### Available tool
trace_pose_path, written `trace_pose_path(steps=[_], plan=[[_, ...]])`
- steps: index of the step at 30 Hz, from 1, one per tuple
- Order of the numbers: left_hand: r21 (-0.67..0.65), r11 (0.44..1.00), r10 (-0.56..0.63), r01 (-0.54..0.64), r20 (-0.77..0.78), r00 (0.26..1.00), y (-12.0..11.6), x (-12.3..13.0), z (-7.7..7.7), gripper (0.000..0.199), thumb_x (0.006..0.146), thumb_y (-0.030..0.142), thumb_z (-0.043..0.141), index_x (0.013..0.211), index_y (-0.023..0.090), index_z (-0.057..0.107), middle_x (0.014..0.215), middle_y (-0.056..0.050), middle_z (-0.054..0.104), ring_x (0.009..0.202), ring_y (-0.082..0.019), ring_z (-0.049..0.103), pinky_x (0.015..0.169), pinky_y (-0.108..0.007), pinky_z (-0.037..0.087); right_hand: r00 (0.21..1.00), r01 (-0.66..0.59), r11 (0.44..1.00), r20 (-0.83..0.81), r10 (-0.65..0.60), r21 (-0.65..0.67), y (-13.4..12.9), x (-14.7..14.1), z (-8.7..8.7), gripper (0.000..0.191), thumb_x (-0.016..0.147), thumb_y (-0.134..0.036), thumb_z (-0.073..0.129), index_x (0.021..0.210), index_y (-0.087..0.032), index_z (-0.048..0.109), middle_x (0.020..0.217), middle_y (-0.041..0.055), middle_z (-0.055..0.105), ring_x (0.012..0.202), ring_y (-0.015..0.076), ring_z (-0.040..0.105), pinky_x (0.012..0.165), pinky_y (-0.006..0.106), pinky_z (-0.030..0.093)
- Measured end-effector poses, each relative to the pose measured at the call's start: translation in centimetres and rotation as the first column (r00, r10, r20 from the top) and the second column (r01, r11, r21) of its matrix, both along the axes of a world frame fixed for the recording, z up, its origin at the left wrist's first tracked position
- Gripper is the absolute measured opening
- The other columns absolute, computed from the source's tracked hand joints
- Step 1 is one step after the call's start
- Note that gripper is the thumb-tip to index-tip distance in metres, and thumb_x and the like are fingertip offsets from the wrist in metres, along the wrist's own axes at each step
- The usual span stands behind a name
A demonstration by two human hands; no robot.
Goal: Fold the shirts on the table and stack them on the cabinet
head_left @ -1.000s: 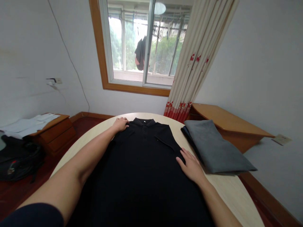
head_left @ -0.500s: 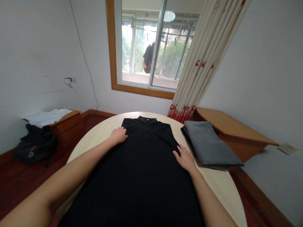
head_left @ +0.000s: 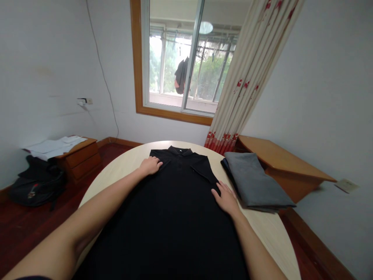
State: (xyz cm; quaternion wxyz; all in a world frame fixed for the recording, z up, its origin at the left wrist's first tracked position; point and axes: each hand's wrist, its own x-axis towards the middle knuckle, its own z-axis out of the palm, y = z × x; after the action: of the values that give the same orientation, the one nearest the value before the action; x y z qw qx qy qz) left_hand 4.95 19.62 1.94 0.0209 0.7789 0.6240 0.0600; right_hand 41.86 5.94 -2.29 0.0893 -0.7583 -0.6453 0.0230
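A black short-sleeved polo shirt [head_left: 177,206] lies spread on a round pale wooden table [head_left: 122,162], its collar toward the window and its lower part toward me. My left hand [head_left: 150,165] rests palm down on the sleeve at the left, fingers stretched over the cloth. At the opposite edge, my right hand [head_left: 225,196] lies flat with spread fingers by the end of the other sleeve. Neither hand grips the fabric.
Folded grey cloth [head_left: 253,181] lies at the table's right, with darker cloth beneath. A wooden desk [head_left: 279,155] stands behind it. Left of the table are a small drawer cabinet [head_left: 83,159] with papers and a black bag [head_left: 37,184] on the floor. A curtain [head_left: 241,85] hangs beside the window.
My left hand has slid a little to the right, farther onto the sleeve. The right hand stays by the other sleeve. The view has shifted slightly.
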Motion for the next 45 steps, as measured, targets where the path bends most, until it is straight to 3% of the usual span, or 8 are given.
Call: trace_pose_path(steps=[8, 15, 20, 23, 27, 31, 35, 45], plan=[[-0.131, 0.985, 0.106, -0.108, -0.028, 0.994, 6.4, -0.5, -2.9, 0.066, 0.097, 0.06, 0.024, 0.155, 0.028, 0.033, 0.164, -0.01, 0.017, 0.148, -0.04, 0.021, 0.109, -0.069, 0.028, 1.0, -0.01, 1.0, -0.007, 0.011, 0.021, 0.2, 0.4, -0.2, 0.058, 0.098, -0.043, 0.037, 0.146, -0.012, 0.048, 0.157, 0.0101, 0.037, 0.146, 0.0254, 0.032, 0.121, 0.043, 0.023], [-0.103, 0.991, 0.086, -0.088, -0.027, 0.996, 9.6, -1.8, -4.0, 0.071, 0.096, 0.065, 0.019, 0.157, 0.029, 0.024, 0.166, -0.008, 0.01, 0.152, -0.035, 0.01, 0.114, -0.068, 0.017, 1.0, 0.003, 1.0, -0.013, -0.003, 0.026, 0.4, 0.6, -0.7, 0.059, 0.097, -0.045, 0.036, 0.146, -0.015, 0.049, 0.158, 0.0082, 0.037, 0.146, 0.0265, 0.033, 0.12, 0.046, 0.024], [-0.114, 0.983, 0.137, -0.141, -0.044, 0.99, 9.8, -1.7, -3.2, 0.074, 0.094, 0.067, 0.021, 0.157, 0.028, 0.025, 0.165, -0.01, 0.011, 0.15, -0.041, 0.014, 0.112, -0.071, 0.015, 1.0, -0.003, 1.0, -0.019, 0.003, 0.028, 0.4, 0.5, -0.6, 0.059, 0.097, -0.044, 0.038, 0.146, -0.014, 0.048, 0.158, 0.0086, 0.037, 0.146, 0.0259, 0.033, 0.12, 0.045, 0.023], [-0.055, 0.977, 0.201, -0.205, -0.07, 0.977, 8.2, -0.8, -2.2, 0.07, 0.097, 0.059, 0.023, 0.156, 0.024, 0.029, 0.164, -0.013, 0.016, 0.149, -0.044, 0.016, 0.111, -0.073, 0.014, 1.0, -0.004, 1.0, -0.013, 0.004, 0.029, 0.3, 0.5, -0.6, 0.058, 0.097, -0.044, 0.037, 0.146, -0.014, 0.049, 0.158, 0.0088, 0.037, 0.146, 0.0254, 0.032, 0.12, 0.044, 0.022], [0.036, 0.995, 0.1, -0.097, -0.09, 0.991, 3.3, 0.7, -1.7, 0.071, 0.098, 0.057, 0.023, 0.156, 0.016, 0.03, 0.165, -0.014, 0.014, 0.151, -0.038, 0.013, 0.115, -0.067, 0.012, 1.0, -0.006, 1.0, -0.007, 0.006, 0.024, 0.4, 0.4, -0.6, 0.058, 0.098, -0.044, 0.036, 0.146, -0.014, 0.048, 0.158, 0.0093, 0.036, 0.146, 0.025, 0.032, 0.12, 0.043, 0.022], [-0.013, 1.0, 0.011, -0.012, -0.086, 0.996, -2.5, 0.6, -2.5, 0.074, 0.097, 0.063, 0.022, 0.155, 0.019, 0.032, 0.164, -0.012, 0.015, 0.151, -0.036, 0.014, 0.116, -0.065, 0.013, 1.0, -0.007, 0.999, -0.008, 0.008, 0.033, 0.4, 0.3, -0.5, 0.057, 0.098, -0.043, 0.037, 0.146, -0.014, 0.049, 0.158, 0.0095, 0.037, 0.146, 0.0252, 0.032, 0.12, 0.044, 0.022], [-0.047, 0.998, 0.036, -0.039, -0.062, 0.997, -6.8, -1.4, -3.6, 0.072, 0.098, 0.061, 0.023, 0.157, 0.02, 0.025, 0.165, -0.01, 0.013, 0.152, -0.033, 0.012, 0.117, -0.062, 0.016, 1.0, -0.007, 1.0, -0.016, 0.007, 0.027, 0.1, 0.0, -0.2, 0.057, 0.099, -0.043, 0.036, 0.146, -0.013, 0.048, 0.158, 0.0103, 0.036, 0.146, 0.0252, 0.031, 0.12, 0.044, 0.022], [-0.018, 0.998, 0.056, -0.056, -0.003, 0.998, -9.7, -3.8, -4.0, 0.067, 0.099, 0.059, 0.024, 0.156, 0.023, 0.029, 0.165, -0.007, 0.016, 0.152, -0.029, 0.016, 0.118, -0.058, 0.019, 0.999, -0.005, 0.997, -0.036, 0.008, 0.078, -0.7, 0.2, -0.7, 0.056, 0.099, -0.042, 0.037, 0.144, -0.011, 0.05, 0.156, 0.0124, 0.039, 0.146, 0.0237, 0.033, 0.12, 0.041, 0.024]])
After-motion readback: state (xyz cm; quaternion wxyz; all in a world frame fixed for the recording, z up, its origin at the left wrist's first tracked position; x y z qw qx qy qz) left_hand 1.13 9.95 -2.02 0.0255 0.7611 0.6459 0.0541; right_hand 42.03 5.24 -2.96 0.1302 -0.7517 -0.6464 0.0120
